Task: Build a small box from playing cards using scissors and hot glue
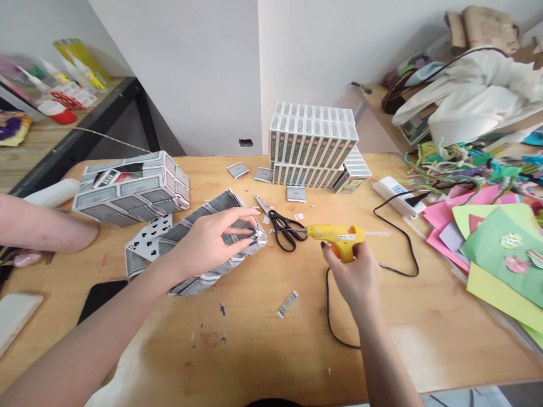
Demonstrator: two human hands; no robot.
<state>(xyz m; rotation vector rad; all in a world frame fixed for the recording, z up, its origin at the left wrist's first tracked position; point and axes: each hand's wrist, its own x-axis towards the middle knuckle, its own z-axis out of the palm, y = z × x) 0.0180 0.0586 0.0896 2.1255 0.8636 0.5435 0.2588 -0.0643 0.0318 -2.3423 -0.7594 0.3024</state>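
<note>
My right hand (pixel 354 274) grips a yellow hot glue gun (pixel 339 234) by its handle, its nozzle pointing left and a clear glue stick out of its back. My left hand (pixel 212 240) holds the near right end of a box built from grey-backed playing cards (pixel 190 282), thumb and fingers at its corner. The nozzle tip is close to that corner; whether they touch I cannot tell. Black-handled scissors (pixel 282 229) lie half open just beyond the box end. Under the box's left side are loose playing cards (pixel 148 237), partly covered.
Another card-covered box (pixel 131 192) stands at the back left. Stacked card packs (pixel 314 135) are by the wall. The power strip (pixel 399 195) feeds the gun's black cord (pixel 413 249). A small card strip (pixel 287 304) lies in front; coloured paper (pixel 492 277) is at right, a phone (pixel 102 297) at left.
</note>
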